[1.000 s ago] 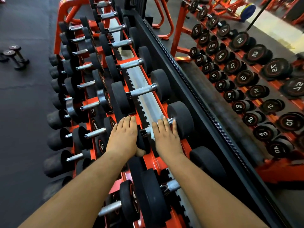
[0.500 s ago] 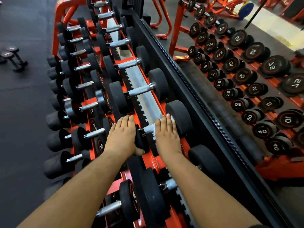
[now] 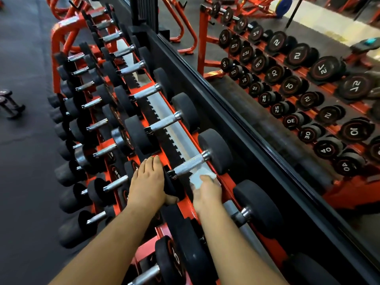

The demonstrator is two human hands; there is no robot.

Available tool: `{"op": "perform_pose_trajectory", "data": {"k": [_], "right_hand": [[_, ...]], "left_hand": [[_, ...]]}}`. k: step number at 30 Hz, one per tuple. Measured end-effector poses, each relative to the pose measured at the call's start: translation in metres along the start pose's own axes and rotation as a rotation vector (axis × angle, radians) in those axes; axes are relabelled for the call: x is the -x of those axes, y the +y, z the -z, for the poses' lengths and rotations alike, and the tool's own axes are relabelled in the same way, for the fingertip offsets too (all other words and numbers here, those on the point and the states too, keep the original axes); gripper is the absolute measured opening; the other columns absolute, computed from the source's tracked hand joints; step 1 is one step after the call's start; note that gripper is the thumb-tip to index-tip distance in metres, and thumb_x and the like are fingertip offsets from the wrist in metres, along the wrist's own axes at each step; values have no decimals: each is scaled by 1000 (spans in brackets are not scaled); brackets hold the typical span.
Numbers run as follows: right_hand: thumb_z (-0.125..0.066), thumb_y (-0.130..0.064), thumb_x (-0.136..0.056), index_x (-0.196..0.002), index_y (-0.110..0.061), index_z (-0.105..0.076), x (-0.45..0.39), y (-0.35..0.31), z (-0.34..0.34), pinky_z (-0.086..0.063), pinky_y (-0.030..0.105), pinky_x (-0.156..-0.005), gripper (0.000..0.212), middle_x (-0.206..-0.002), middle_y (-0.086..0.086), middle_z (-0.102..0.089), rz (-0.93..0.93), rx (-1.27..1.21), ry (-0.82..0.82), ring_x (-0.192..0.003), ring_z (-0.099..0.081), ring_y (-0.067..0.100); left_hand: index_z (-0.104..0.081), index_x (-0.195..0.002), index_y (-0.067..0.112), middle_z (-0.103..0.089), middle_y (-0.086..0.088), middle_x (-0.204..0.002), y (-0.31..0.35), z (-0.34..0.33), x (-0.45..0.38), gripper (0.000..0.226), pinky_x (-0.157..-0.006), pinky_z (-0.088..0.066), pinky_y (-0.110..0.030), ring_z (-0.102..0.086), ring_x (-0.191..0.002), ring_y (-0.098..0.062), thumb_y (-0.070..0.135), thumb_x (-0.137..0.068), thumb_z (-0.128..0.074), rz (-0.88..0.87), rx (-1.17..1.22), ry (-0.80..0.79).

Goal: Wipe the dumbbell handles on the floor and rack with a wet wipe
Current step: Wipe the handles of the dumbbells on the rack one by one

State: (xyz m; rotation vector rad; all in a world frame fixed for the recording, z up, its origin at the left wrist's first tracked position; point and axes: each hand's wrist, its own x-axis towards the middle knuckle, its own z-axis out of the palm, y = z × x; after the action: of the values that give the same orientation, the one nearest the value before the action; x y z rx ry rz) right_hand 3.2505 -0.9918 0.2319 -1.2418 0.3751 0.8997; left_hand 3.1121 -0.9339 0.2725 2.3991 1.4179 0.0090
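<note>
A red rack point(image 3: 226, 179) holds rows of black dumbbells with knurled steel handles. My right hand point(image 3: 207, 192) holds a white wet wipe point(image 3: 200, 177) just below the handle point(image 3: 190, 164) of a top-row dumbbell, and the handle itself shows bare. My left hand point(image 3: 149, 182) lies with straight fingers over that dumbbell's near black head point(image 3: 172, 186), thumb hooked under it. Two small dumbbells point(image 3: 10, 105) lie on the floor at the far left.
A wall mirror point(image 3: 287, 89) runs along the right behind the rack and reflects its dumbbells. More top-row handles point(image 3: 164, 122) continue away from me. Lower tiers stick out to the left over dark rubber floor point(image 3: 24, 161). Red machine frames stand at the back.
My right hand has pulled back off the handle with the wipe, leaving the steel uncovered. My left hand stays on the dumbbell head. The view has shifted a little.
</note>
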Motion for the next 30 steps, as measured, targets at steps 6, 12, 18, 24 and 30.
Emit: {"op": "perform_pose_trajectory", "data": {"k": [6,12,18,24,30], "right_hand": [[-55,-11,-98,-103,-5,-66,-23,-22,-39,-47,39,-99,14,-99,11,-73,-122,-213,-298,-102,-66,25],[-67,-19,-93,-98,-8,-64,-28,-18,-38,-48,46,-105,13,-99,14,-65,-78,-204,-281,-103,-64,30],[-72,-17,-90,-95,-7,-66,-29,-24,-46,-56,41,-85,13,-90,9,-67,-107,-136,-166,-90,-68,25],[-68,-16,-93,-97,-6,-65,-34,-25,-42,-51,40,-95,11,-94,10,-68,-105,-123,-258,-93,-66,25],[-64,-18,-95,-108,-7,-64,-34,-20,-33,-40,50,-114,17,-110,10,-66,-131,-211,-299,-113,-61,26]], "left_hand": [[-7,-159,6,-19,-7,-166,0,-2,-1,144,-128,-18,-40,-12,-157,-25,64,-56,-90,-6,0,39],[-7,-160,7,-19,-7,-165,-2,-4,-2,142,-128,-19,-42,-12,-157,-25,56,-57,-92,-8,13,36],[-10,-159,7,-23,-8,-163,-4,-7,-4,141,-127,-22,-42,-16,-156,-26,51,-53,-93,-3,18,39],[-6,-160,8,-18,-9,-166,-1,-3,-2,143,-128,-19,-42,-12,-157,-26,57,-56,-92,-6,22,24],[-8,-160,7,-20,-9,-165,-2,-5,-3,142,-128,-18,-41,-13,-157,-26,52,-55,-93,-10,30,32]]}}
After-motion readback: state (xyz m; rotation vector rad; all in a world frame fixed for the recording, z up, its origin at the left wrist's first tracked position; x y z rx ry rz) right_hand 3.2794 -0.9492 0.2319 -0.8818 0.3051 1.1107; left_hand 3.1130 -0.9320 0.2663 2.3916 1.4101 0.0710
